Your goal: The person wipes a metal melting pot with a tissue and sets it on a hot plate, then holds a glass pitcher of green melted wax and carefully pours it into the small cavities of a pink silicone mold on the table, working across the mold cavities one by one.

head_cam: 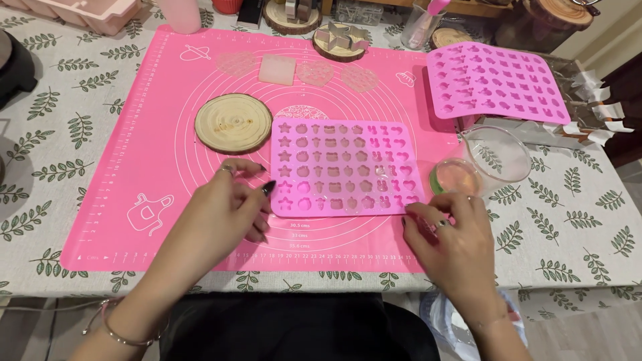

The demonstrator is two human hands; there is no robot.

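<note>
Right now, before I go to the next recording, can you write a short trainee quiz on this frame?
1. True or false: the left hand grips the wooden slice.
2. Which hand is at the near right corner of the pink mould?
3. The clear cup sits: A) on the pink mat, B) on the leaf-print tablecloth.

Key: 1 false; 2 the right hand; 3 B.

Table (40,147), leaf-print cloth: pink baking mat (147,154) centre; clear cup (498,160) right; pink tray (87,12) upper left.
</note>
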